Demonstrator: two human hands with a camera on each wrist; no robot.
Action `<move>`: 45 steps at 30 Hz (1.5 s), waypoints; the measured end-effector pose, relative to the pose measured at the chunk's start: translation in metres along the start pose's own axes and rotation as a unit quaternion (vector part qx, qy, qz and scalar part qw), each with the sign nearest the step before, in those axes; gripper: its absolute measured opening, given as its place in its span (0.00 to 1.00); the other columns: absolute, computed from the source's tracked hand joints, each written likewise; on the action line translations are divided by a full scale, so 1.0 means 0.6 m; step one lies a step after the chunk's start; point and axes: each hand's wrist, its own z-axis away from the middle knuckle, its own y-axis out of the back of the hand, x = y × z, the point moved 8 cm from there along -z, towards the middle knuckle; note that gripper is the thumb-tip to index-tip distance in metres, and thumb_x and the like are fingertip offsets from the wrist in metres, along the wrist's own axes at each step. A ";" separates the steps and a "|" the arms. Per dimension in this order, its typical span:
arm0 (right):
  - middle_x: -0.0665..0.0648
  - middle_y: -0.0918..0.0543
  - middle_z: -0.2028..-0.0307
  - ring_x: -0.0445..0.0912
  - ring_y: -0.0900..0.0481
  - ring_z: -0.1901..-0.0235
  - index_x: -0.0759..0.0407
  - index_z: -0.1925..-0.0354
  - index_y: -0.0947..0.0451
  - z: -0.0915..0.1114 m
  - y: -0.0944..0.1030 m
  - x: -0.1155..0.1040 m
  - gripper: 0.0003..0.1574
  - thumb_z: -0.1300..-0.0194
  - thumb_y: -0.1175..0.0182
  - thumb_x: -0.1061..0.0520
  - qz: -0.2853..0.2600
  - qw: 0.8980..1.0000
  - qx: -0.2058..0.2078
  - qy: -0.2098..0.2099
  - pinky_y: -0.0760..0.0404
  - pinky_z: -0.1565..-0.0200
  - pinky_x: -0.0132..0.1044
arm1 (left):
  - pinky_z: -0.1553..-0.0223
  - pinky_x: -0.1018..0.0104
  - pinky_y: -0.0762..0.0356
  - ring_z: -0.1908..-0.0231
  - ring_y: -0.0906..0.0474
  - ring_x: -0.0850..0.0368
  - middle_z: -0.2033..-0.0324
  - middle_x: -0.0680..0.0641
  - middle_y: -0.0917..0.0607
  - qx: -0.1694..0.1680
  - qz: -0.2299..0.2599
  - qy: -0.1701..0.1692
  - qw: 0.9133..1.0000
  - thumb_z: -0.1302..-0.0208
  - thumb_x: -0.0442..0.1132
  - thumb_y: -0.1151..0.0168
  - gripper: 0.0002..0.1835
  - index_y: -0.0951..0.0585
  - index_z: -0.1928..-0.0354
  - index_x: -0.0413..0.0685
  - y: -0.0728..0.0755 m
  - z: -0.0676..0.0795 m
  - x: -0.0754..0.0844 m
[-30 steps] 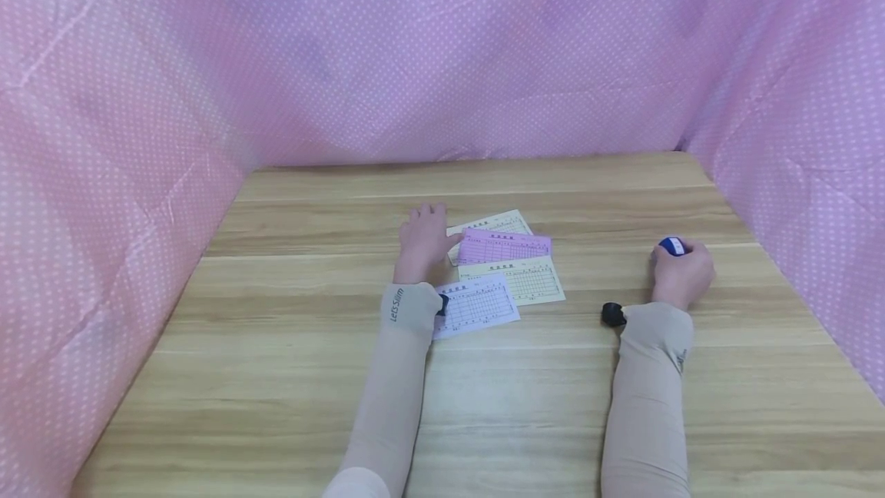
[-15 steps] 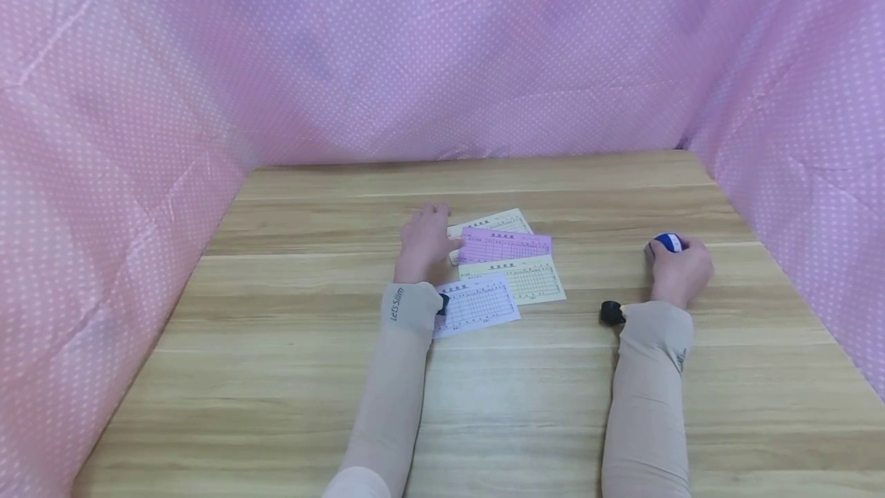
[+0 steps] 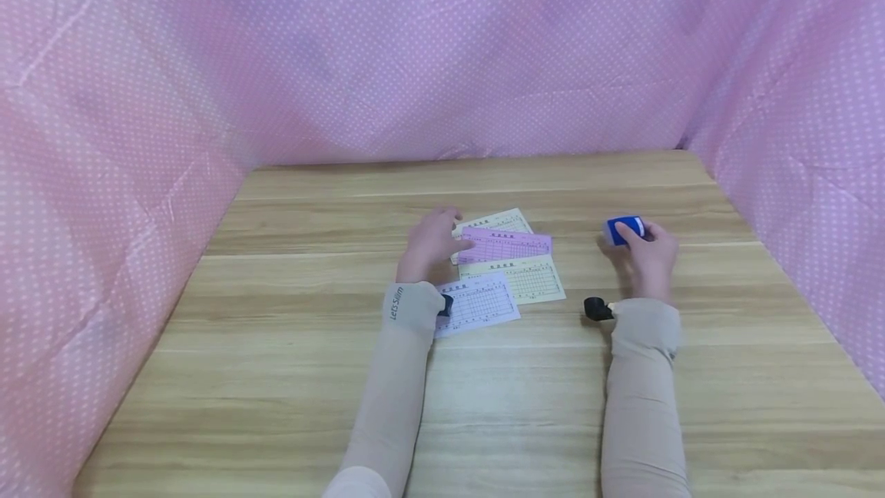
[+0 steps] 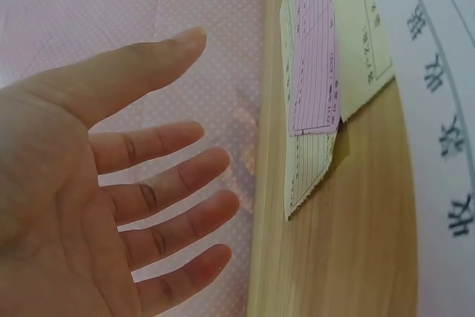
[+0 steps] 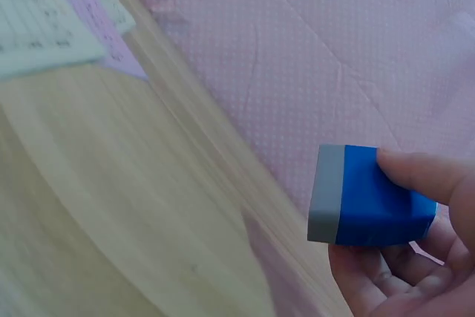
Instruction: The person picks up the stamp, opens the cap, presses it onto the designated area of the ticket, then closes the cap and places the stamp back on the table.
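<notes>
right hand (image 5: 415, 228): thumb and fingers are pinching a blue block (image 5: 386, 202) with a grey end, thumb pressing on one face, fingers curling against the opposite one. the block is being held above the wood-grain table (image 3: 311, 375), to the right of the slips and well apart from them, its grey end pointing toward them. left hand (image 3: 429, 243): fingers are spreading with gaps between them, gripping nothing, and the hand is hovering beside the left ends of the slips. four printed slips are lying in an overlapping row: a far pale slip (image 3: 514, 220), a pink slip (image 3: 512, 248) covering part of it, a yellow slip (image 3: 535, 280), and a white slip (image 3: 480, 306) nearest the person, overlapping the yellow one. beige sleeves (image 3: 643, 406) are covering both forearms; pink dotted cloth (image 3: 415, 60) is hanging behind the table.
</notes>
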 end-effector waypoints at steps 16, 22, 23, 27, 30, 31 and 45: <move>0.58 0.40 0.27 0.51 0.41 0.28 0.56 0.30 0.38 0.007 -0.047 -0.008 0.39 0.34 0.40 0.47 -0.006 0.999 -0.035 0.020 0.37 0.29 0.40 | 0.40 0.47 0.30 0.43 0.26 0.50 0.44 0.48 0.21 -0.016 0.036 -0.013 0.999 0.40 0.52 0.33 0.32 0.29 0.36 0.51 -0.009 -0.004 0.003; 0.59 0.40 0.27 0.52 0.40 0.28 0.57 0.30 0.38 0.012 -0.067 -0.011 0.37 0.33 0.40 0.49 -0.016 0.998 -0.057 0.025 0.37 0.29 0.41 | 0.41 0.48 0.29 0.44 0.25 0.50 0.44 0.47 0.21 -0.017 0.037 -0.014 0.999 0.39 0.52 0.34 0.31 0.29 0.36 0.51 -0.011 -0.007 0.001; 0.59 0.41 0.26 0.51 0.41 0.28 0.56 0.30 0.38 0.013 -0.070 -0.011 0.37 0.32 0.41 0.49 -0.017 0.998 -0.061 0.023 0.37 0.29 0.41 | 0.41 0.48 0.29 0.44 0.25 0.50 0.44 0.47 0.21 -0.017 0.038 -0.014 0.999 0.39 0.52 0.34 0.31 0.29 0.36 0.51 -0.011 -0.006 0.001; 0.59 0.40 0.27 0.51 0.40 0.28 0.57 0.30 0.39 0.016 -0.080 -0.015 0.36 0.31 0.42 0.50 -0.017 0.997 -0.066 0.026 0.36 0.30 0.40 | 0.42 0.49 0.29 0.45 0.25 0.50 0.45 0.47 0.21 -0.018 0.044 -0.011 0.999 0.39 0.53 0.34 0.31 0.29 0.36 0.51 -0.010 -0.004 0.002; 0.59 0.40 0.27 0.51 0.39 0.29 0.58 0.30 0.39 0.018 -0.084 -0.018 0.36 0.31 0.42 0.50 -0.011 0.997 -0.066 0.031 0.35 0.30 0.40 | 0.42 0.49 0.28 0.45 0.25 0.50 0.45 0.47 0.21 -0.019 0.046 -0.007 0.999 0.39 0.53 0.34 0.31 0.29 0.36 0.51 -0.009 -0.003 0.002; 0.59 0.40 0.27 0.51 0.39 0.28 0.58 0.30 0.39 0.019 -0.085 -0.018 0.36 0.31 0.43 0.51 -0.009 0.997 -0.067 0.031 0.35 0.30 0.41 | 0.42 0.49 0.28 0.46 0.25 0.50 0.45 0.47 0.21 -0.019 0.047 -0.005 0.999 0.39 0.53 0.34 0.31 0.29 0.36 0.51 -0.009 -0.003 0.002; 0.61 0.39 0.28 0.52 0.38 0.29 0.60 0.29 0.42 0.028 -0.103 -0.031 0.37 0.29 0.45 0.49 0.040 0.994 -0.082 0.061 0.36 0.30 0.43 | 0.46 0.52 0.26 0.50 0.24 0.51 0.48 0.48 0.20 -0.029 0.049 -0.005 0.998 0.38 0.52 0.35 0.31 0.30 0.36 0.52 -0.010 -0.003 0.003</move>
